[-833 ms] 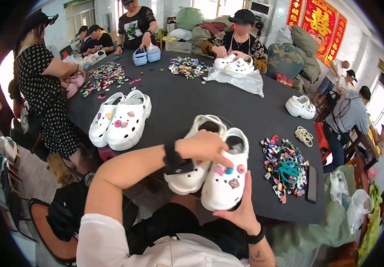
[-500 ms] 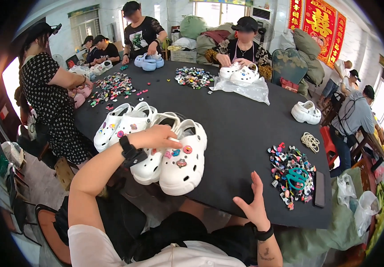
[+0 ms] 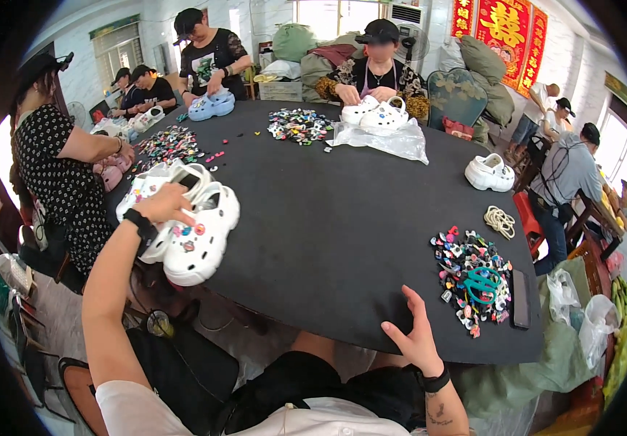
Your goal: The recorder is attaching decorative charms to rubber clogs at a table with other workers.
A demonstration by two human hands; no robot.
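Head view: the pair of white chunky foam clogs with coloured charms (image 3: 193,232) has been shifted further left, gripped by the left hand (image 3: 164,206). The right hand (image 3: 413,336), fingers spread, rests on the round black table's (image 3: 342,218) near edge.

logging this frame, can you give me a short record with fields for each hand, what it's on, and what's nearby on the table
left hand: gripping a pair of white clogs with charms, at the table's left edge
right hand: open, fingers spread, resting on the near edge of the round black table
near right hand: pile of colourful charms with teal scissors, dark phone
beyond left hand: more white clogs
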